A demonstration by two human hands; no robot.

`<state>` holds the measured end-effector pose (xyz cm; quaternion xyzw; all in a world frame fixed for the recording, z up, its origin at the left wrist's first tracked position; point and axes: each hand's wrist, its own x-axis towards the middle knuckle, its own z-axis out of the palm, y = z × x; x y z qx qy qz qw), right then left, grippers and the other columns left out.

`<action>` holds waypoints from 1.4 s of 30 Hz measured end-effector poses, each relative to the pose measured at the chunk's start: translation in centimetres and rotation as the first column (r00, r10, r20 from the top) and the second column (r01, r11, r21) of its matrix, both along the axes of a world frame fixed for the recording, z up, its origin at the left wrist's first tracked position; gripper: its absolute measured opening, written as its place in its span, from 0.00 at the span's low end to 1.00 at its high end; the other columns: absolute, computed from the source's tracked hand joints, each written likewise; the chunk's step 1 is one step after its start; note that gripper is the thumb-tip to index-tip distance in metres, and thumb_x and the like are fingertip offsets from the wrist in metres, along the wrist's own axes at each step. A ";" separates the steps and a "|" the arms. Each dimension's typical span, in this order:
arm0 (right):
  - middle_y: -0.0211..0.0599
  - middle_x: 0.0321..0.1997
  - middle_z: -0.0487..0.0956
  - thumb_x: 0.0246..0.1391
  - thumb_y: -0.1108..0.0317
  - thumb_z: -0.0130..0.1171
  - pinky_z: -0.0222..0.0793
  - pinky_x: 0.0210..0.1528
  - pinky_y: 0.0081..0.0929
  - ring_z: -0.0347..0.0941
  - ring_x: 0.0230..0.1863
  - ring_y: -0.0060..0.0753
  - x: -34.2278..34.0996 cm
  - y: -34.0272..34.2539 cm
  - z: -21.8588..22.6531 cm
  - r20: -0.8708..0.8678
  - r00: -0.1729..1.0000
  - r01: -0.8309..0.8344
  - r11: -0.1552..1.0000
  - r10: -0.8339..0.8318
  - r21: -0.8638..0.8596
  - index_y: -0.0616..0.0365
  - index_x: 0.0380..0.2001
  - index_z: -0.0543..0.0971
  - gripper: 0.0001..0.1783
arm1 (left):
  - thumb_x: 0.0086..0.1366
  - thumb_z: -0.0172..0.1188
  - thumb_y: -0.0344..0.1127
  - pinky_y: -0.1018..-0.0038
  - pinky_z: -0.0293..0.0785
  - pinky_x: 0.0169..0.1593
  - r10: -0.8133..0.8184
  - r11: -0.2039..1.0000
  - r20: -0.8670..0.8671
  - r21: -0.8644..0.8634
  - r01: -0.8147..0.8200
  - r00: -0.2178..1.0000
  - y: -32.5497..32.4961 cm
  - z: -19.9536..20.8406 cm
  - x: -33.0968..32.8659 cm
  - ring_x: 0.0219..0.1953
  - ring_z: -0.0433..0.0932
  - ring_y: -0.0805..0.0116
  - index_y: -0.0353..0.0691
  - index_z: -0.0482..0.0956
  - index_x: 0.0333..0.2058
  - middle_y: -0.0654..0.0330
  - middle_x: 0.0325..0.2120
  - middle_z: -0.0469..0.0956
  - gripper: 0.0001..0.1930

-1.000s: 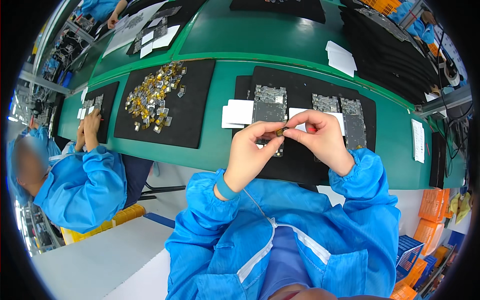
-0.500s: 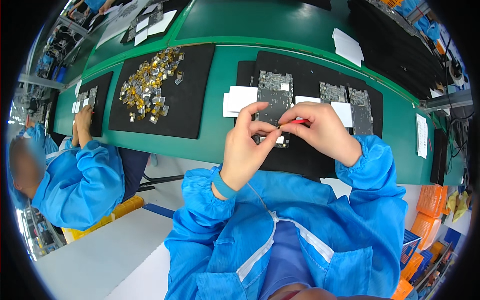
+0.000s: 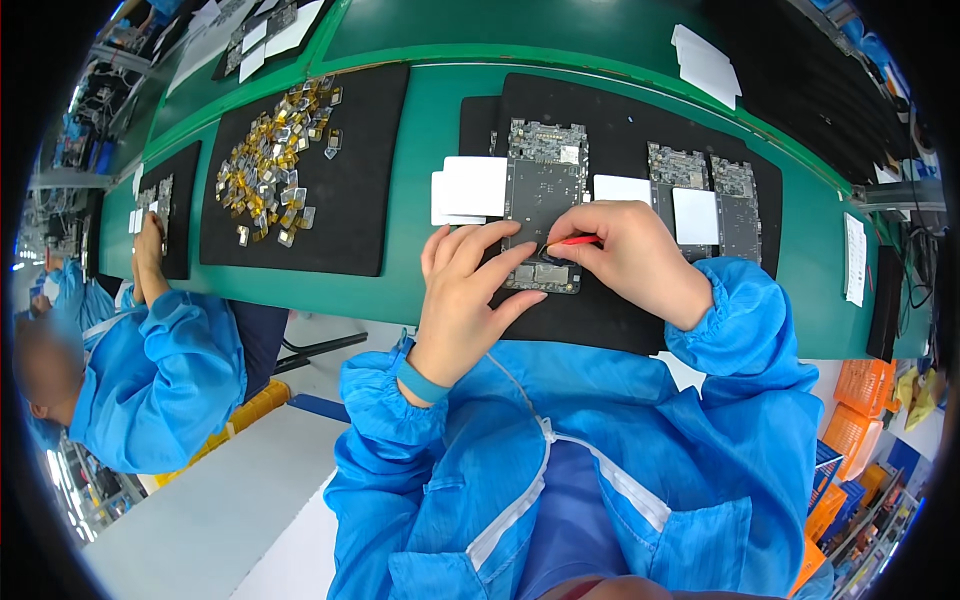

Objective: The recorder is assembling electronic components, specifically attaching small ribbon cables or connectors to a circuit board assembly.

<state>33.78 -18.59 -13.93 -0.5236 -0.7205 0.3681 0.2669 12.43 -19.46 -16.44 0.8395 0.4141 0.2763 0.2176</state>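
Observation:
A long dark circuit board (image 3: 540, 196) lies upright in front of me on a black mat (image 3: 620, 308). In my right hand (image 3: 640, 252) a slim red tool (image 3: 582, 240) is pinched; its kind cannot be made out. The pinching fingertips are over the board's lower part, where a small dark piece shows at the tool's end. My left hand (image 3: 462, 292) has its fingers spread, index fingertip at the board's left edge and thumb near its lower end. White cards (image 3: 476, 186) lie beside the board's upper left.
Two more circuit boards (image 3: 738, 205) with white cards (image 3: 695, 216) lie to the right. A heap of small amber-and-silver parts (image 3: 270, 165) covers part of a mat (image 3: 350, 225) on the left. A co-worker (image 3: 165, 370) handles a board farther left. Orange crates (image 3: 862, 390) stand at right.
My left hand has moved left and down, its thumb and index finger parting from the right fingertips. My right hand has come down closer to the board with the red tool.

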 end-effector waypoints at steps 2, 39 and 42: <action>0.43 0.30 0.81 0.49 0.69 0.64 0.72 0.34 0.33 0.78 0.32 0.45 0.1 0.1 -0.1 0.008 1.000 0.000 1.000 0.000 0.028 0.58 0.32 0.82 0.07 | 0.44 0.74 0.37 0.59 0.53 0.62 0.007 1.000 0.003 -0.018 -0.007 1.000 0.0 -0.1 0.0 0.54 0.68 0.58 0.44 0.81 0.44 0.61 0.51 0.74 0.25; 0.37 0.25 0.72 0.37 0.74 0.64 0.70 0.33 0.38 0.73 0.31 0.44 -1.7 -0.1 0.5 0.388 0.920 -0.178 0.936 0.049 0.304 0.57 0.24 0.77 0.06 | 0.46 0.72 0.38 0.49 0.44 0.66 0.048 0.997 0.031 -0.060 -0.046 0.998 -0.2 -0.5 0.2 0.55 0.67 0.62 0.48 0.83 0.43 0.67 0.51 0.73 0.21; 0.36 0.26 0.73 0.37 0.74 0.63 0.70 0.33 0.37 0.73 0.32 0.41 -1.4 -0.3 0.3 0.392 0.917 -0.207 0.928 0.074 0.309 0.56 0.24 0.78 0.07 | 0.46 0.72 0.38 0.48 0.43 0.66 0.051 0.997 0.019 -0.060 -0.050 0.998 -0.2 -0.3 0.3 0.55 0.67 0.62 0.48 0.83 0.42 0.67 0.51 0.74 0.21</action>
